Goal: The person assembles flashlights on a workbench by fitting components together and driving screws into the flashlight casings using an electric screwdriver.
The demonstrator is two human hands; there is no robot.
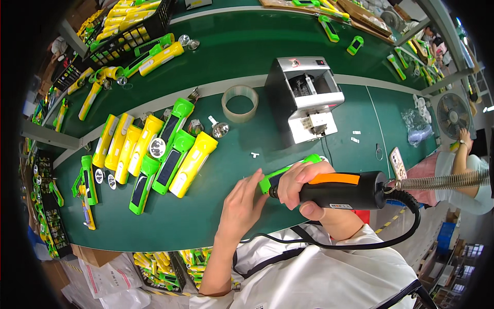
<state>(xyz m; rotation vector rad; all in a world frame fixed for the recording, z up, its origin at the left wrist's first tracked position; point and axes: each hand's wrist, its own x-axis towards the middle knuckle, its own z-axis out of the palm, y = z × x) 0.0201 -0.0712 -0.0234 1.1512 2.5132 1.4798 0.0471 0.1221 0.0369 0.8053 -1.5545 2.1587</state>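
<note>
My right hand (303, 185) is wrapped around a black electric screwdriver (345, 191) with an orange stripe, lying nearly level. Its tip points left, at a green flashlight housing (266, 184) with a dark panel. The fingers of my left hand (243, 206) are stretched along the housing's left end, which sits between the fingertips and the thumb. Part of the housing is hidden behind my right hand. To the left lie several yellow flashlight bodies (193, 165) and green housings (173, 164), some side by side. A clear reflector bulb (220, 129) lies beyond my left hand.
A tape roll (240, 104) and a silver-black machine (303, 98) stand at the back of the green table (226, 170). A coil spring (445, 181) and black cable (411, 221) run from the screwdriver. A phone (398, 164) lies at the right edge, near another person's arm (463, 154) and a fan (453, 116).
</note>
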